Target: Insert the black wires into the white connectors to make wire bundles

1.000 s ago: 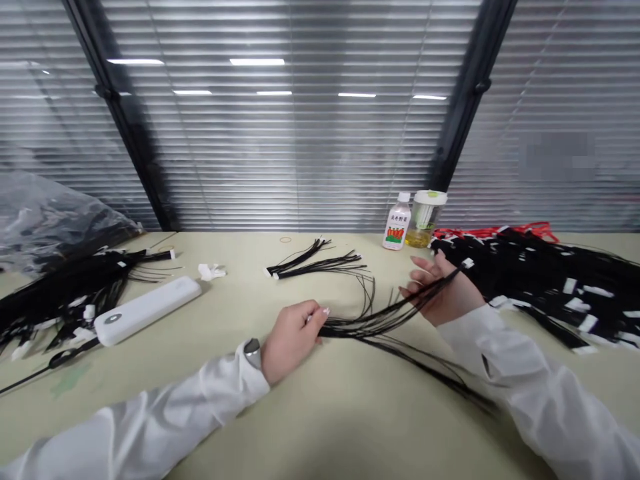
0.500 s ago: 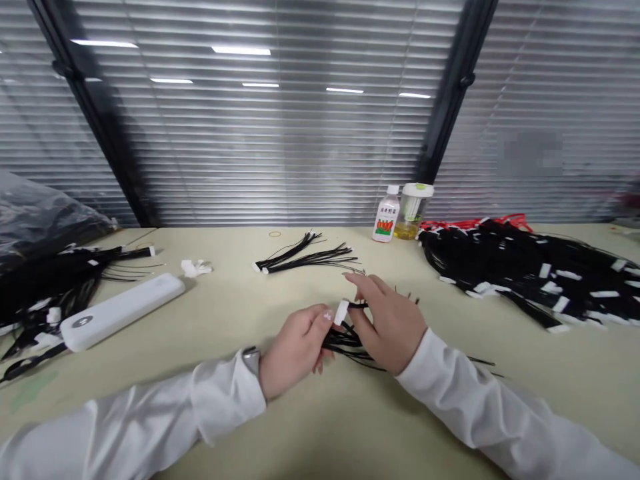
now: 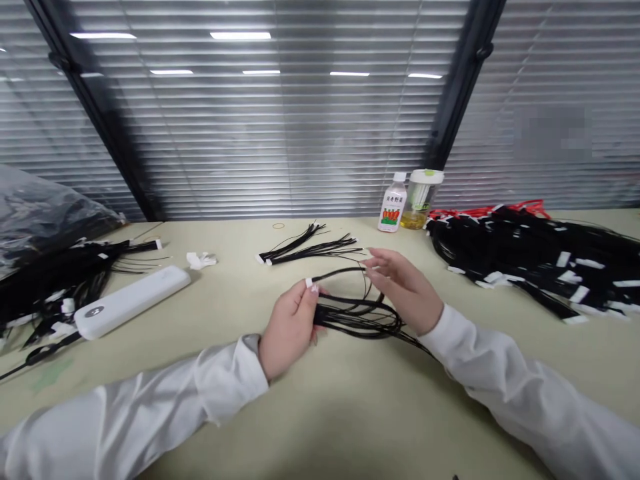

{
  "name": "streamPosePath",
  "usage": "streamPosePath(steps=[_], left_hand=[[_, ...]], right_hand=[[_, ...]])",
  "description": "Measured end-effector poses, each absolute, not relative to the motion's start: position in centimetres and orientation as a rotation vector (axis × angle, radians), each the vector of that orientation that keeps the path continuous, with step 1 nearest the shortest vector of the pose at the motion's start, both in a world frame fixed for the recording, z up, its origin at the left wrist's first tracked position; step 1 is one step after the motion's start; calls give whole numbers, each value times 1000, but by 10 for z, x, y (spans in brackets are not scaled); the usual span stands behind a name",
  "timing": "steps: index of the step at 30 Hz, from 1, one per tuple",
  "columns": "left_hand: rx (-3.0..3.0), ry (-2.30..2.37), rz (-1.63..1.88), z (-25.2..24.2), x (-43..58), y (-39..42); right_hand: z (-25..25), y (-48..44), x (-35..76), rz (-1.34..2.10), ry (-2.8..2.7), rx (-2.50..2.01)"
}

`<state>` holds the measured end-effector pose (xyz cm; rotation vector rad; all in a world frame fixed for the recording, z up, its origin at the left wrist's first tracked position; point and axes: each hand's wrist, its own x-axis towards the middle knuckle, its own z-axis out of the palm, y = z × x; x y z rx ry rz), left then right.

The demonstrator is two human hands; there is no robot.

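A looped bundle of black cables [image 3: 357, 319] is gripped at its left end by my left hand [image 3: 289, 327], thumb on top. A small white connector [image 3: 309, 283] sticks up at the thumb tip. From this connector a thin black cable arcs right to my right hand [image 3: 406, 290], whose thumb and fingertips are closed on it. The bundle's loops lie below my right hand, and loose ends trail toward the right sleeve. Behind my hands, two short black cable bundles [image 3: 313, 253] with white connectors lie on the table.
A white oblong device [image 3: 133, 302] with a black cord lies left, beside black cables [image 3: 55, 280] and white connectors [image 3: 201, 261]. At the back stand a bottle [image 3: 393, 205] and a lidded cup [image 3: 421, 200]. A large black cable pile [image 3: 530, 257] lies right on the table [image 3: 320, 413].
My right hand has moved right and up, drawing the thin cable out from the connector. My left hand has shifted left with the bundle, whose loops now show. The view has shifted slightly.
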<state>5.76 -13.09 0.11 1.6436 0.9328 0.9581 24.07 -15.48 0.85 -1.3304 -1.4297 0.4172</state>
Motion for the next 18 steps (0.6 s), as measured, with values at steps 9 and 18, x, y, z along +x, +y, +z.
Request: streamPosePath(steps=[9, 18], left_hand=[[1552, 931, 1142, 1, 58, -127], [1602, 853, 1107, 0, 55, -129]], right_hand=[[2, -153, 250, 630, -1639, -1466], [22, -171, 233, 669, -2051, -1267]])
